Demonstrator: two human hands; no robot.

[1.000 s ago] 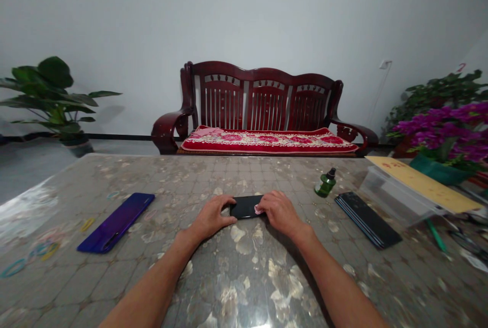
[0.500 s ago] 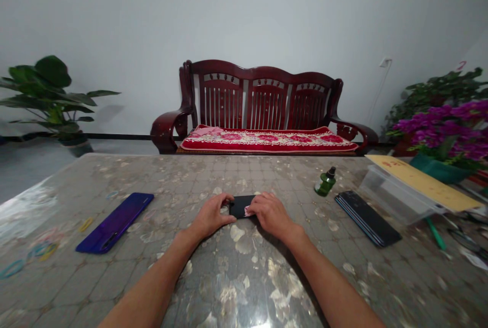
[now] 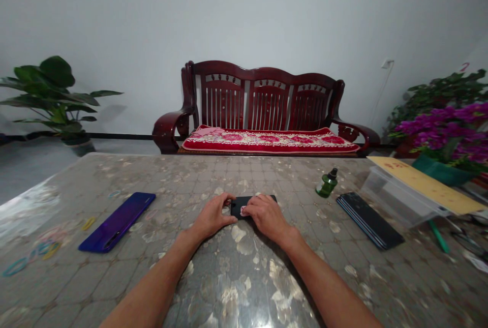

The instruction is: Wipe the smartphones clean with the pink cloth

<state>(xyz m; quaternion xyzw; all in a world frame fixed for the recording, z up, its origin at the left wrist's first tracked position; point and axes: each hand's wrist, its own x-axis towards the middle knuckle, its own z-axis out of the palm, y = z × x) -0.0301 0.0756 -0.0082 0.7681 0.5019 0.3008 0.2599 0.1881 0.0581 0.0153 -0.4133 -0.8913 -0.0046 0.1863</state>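
Observation:
A black phone (image 3: 238,203) lies flat on the patterned tablecloth, its long side running left to right. The thumb and fingers of my left hand (image 3: 213,215) grip its left end. Over its middle and right part rests my right hand (image 3: 266,216), fingers closed on a small pink-and-white piece of cloth (image 3: 243,210) pressed to the phone's surface. Most of that cloth is hidden under the fingers. To the left lies a blue-purple phone (image 3: 118,221); to the right, a stack of dark phones (image 3: 369,220).
A green spray bottle (image 3: 327,183) stands right of my hands. Further right is a clear plastic box (image 3: 400,196) with a yellow envelope (image 3: 423,180) on top, beside a pot of purple flowers (image 3: 453,129). Colored hair ties (image 3: 49,250) lie at left. A wooden bench (image 3: 267,99) is behind the table.
My right hand has slid the cloth slightly left along the black phone, and the phone's right end now shows past the fingers. My left hand keeps its grip.

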